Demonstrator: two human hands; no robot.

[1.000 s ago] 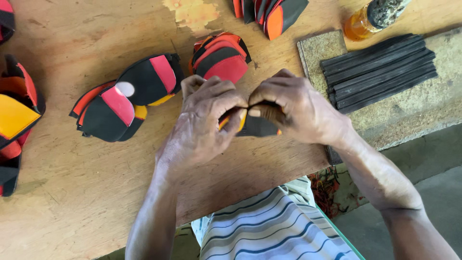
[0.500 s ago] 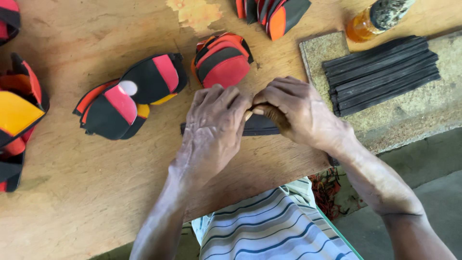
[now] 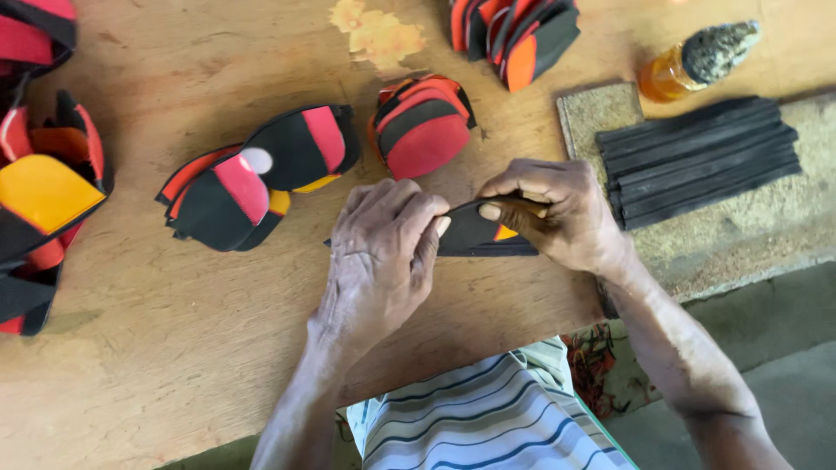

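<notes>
While both hands are pressed onto it, a flat black fabric piece with an orange patch (image 3: 477,233) is held down on the worn wooden tabletop (image 3: 174,374), just below a rounded red-and-black stitched pouch (image 3: 424,124), which serves as the landmark. The left hand (image 3: 380,257) is laid palm-down over the left part of the piece, its fingertips (image 3: 440,226) bent onto the upper edge. The right hand (image 3: 557,213) is closed on the right end of the same piece, the edge pinched between thumb and fingers, so that the two hands are nearly touching.

Left of the pouch, a cluster of black, red and yellow stitched pieces (image 3: 257,174) is seen, with a small white patch on top. Further left, at the table's edge, a pile of red, black and yellow pieces (image 3: 39,200) is found. Above and to the right of the pouch, a stack of black-and-orange pieces (image 3: 514,30) is stood on edge. Well to the right, a bundle of long black strips (image 3: 701,157) is laid on a rough grey slab (image 3: 740,231), and a small amber bottle with a grey stopper (image 3: 697,61) is placed above it. Below, a striped shirt (image 3: 479,418) is visible.
</notes>
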